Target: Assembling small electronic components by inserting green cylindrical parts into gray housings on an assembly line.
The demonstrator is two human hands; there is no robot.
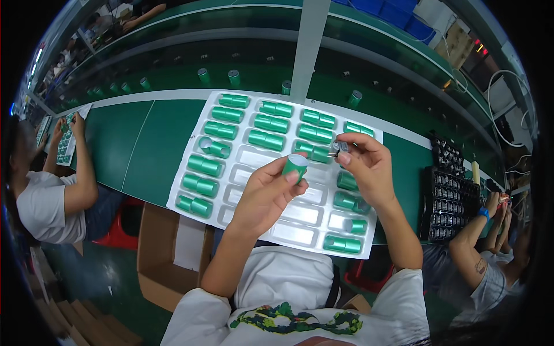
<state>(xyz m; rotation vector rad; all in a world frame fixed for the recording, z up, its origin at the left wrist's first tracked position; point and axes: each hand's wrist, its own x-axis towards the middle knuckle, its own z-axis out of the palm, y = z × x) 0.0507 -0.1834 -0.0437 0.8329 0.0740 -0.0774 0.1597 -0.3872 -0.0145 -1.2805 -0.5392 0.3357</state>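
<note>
1. A green workbench (144,138) runs along a conveyor line, with other people seated at either side.
2. Nearest, the left hand (265,193) grips a green cap (295,166) in its fingertips, open end up and tilted toward the right hand.
3. Just right of the cap, the right hand (369,167) pinches a small metal part (340,147) between thumb and forefinger. The part sits slightly above and right of the cap's mouth, near but not touching it.
4. Under both hands lies a white tray (190,155). The pockets below the hands are mostly empty. Those beyond and left of the left hand each hold paired green caps lying on their sides, long axes across the tray.
5. Farther right of the right hand stand black trays (444,196) of small dark parts.
6. Beyond the tray, loose green caps stand upright on the belt (173,69).
</note>
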